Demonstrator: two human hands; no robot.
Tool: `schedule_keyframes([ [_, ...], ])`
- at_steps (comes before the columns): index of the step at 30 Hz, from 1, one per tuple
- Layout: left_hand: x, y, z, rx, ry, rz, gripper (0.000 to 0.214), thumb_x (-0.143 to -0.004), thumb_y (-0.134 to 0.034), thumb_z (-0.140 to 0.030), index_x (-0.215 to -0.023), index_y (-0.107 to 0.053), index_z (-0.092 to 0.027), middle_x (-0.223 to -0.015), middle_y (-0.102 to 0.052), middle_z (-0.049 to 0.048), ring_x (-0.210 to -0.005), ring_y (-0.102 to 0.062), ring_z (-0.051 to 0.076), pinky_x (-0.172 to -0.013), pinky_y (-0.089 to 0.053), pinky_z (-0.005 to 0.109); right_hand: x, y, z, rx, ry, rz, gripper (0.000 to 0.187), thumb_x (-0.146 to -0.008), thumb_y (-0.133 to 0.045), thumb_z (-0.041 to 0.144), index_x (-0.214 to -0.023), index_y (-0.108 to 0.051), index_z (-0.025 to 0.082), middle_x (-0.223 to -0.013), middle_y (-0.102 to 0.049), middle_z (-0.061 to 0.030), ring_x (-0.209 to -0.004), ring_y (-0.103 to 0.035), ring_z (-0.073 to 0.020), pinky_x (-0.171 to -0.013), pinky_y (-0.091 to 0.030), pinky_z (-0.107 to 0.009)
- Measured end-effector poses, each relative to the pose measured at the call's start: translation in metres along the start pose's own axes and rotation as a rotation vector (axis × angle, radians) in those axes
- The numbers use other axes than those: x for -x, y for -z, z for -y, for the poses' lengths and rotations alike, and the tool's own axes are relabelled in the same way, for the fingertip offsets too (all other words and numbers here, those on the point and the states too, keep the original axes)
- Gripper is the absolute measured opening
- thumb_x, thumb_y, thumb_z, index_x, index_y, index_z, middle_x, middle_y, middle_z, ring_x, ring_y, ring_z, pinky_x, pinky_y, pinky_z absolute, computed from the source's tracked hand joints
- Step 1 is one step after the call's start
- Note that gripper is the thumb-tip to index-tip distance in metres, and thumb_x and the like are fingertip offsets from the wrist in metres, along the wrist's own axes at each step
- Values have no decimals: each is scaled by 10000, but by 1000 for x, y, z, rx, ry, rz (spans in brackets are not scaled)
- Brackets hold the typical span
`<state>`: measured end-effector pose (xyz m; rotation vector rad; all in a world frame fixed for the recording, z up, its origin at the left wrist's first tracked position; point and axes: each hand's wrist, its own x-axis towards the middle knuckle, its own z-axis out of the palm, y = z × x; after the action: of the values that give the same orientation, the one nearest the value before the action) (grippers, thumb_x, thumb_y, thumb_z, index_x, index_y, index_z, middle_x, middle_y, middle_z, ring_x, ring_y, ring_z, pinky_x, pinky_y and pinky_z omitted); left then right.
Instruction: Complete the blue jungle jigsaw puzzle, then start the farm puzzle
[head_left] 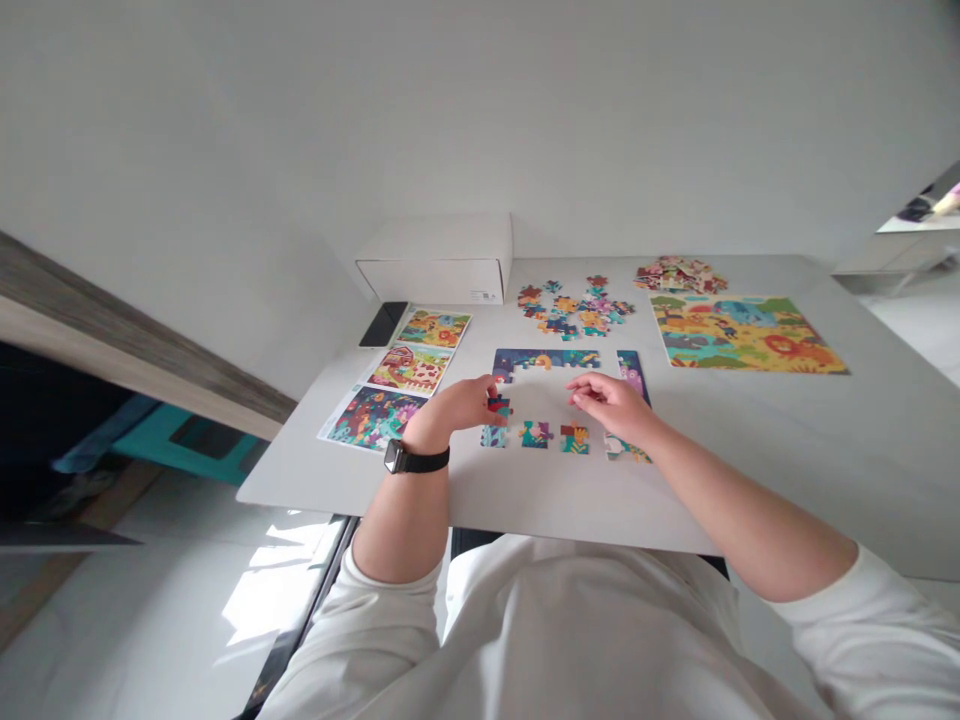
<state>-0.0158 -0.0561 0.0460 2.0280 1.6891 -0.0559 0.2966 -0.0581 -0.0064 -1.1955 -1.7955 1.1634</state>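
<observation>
My left hand (471, 403) is at the left side of a partly joined jigsaw border (551, 358), its thumb and fingers gripping a red and teal puzzle piece (501, 408) on the table. Over the bare middle of the border hovers my right hand (613, 405), fingers curled together. Whether a piece sits in those fingertips I cannot make out. Two loose puzzle pieces, one teal and purple (535, 433) and one with an orange plant (575, 439), lie apart along the near side. My right wrist and forearm partly cover the border's right side (631, 370).
Loose jigsaw pieces (581, 308) are spread beyond the border, with another pile (681, 274) at the back right. A finished animal puzzle (750, 335) lies right. Picture cards (411, 368), a dark phone (384, 324) and a white box (431, 275) are left, near the wall.
</observation>
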Motion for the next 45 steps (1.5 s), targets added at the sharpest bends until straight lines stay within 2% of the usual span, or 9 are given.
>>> schedule_keyframes([
  [8,1,1,3,45,-1,-29,401,-806,-840,-414,-1120,-650,-252,-879,-772,-2,-755,-704,211,-638,-401,285,-1,1,2,-19,10,-8,222,-933,-706,368,-1120,-762,264,-1001,-833,-55,-930,-787,-221,-939,-620,-414],
  [10,1,2,4,68,-18,-103,350,-855,-804,-421,-1124,-656,-253,-844,-761,-4,-748,-695,211,-638,-391,290,-1,1,1,-9,7,-3,227,-931,-702,370,-1126,-759,270,-1006,-833,-53,-939,-787,-222,-934,-616,-412],
  [15,-2,3,-2,133,-58,-406,238,-973,-675,-429,-1127,-695,-249,-856,-753,12,-782,-685,203,-711,-423,300,-2,2,0,6,18,-5,248,-929,-704,424,-1123,-752,277,-1008,-827,-51,-929,-778,-226,-900,-610,-404],
  [20,-4,3,-7,204,-59,-543,202,-972,-654,-366,-1123,-720,-249,-953,-781,26,-801,-687,195,-768,-461,304,-8,19,1,33,51,-61,301,-929,-699,468,-1144,-751,265,-1021,-826,-64,-890,-756,-224,-878,-606,-403],
  [28,-10,-4,-9,229,-136,-544,237,-954,-654,-301,-1169,-729,-233,-1066,-798,54,-828,-694,195,-807,-499,305,-26,85,-2,10,70,-294,377,-848,-775,491,-1132,-742,247,-1069,-820,-81,-960,-739,-236,-900,-608,-410],
  [31,-10,-6,-11,226,-143,-539,258,-953,-649,-299,-1189,-729,-236,-1079,-798,56,-844,-699,201,-804,-505,308,-38,101,-11,28,44,-340,389,-813,-782,480,-1117,-751,238,-1076,-815,-85,-956,-731,-241,-846,-610,-402],
  [35,-9,-6,-14,232,-161,-543,256,-963,-638,-303,-1195,-728,-245,-1078,-796,53,-848,-702,202,-816,-512,311,-58,106,-23,135,43,-320,307,-816,-779,446,-1044,-765,241,-1008,-807,-69,-943,-730,-243,-922,-609,-444],
  [39,-9,-7,-17,242,-141,-531,252,-970,-638,-309,-1196,-731,-245,-1079,-795,55,-847,-705,202,-830,-519,312,-83,107,-26,264,59,-291,192,-844,-775,341,-1007,-769,240,-1042,-812,-76,-973,-749,-241,-1014,-592,-461],
  [45,-14,-10,-19,277,-128,-553,289,-990,-617,-318,-1251,-716,-244,-1086,-794,66,-881,-717,213,-858,-532,320,-135,100,-20,568,95,-291,228,-871,-746,243,-1093,-797,233,-1181,-808,-118,-1091,-753,-295,-1070,-575,-508],
])
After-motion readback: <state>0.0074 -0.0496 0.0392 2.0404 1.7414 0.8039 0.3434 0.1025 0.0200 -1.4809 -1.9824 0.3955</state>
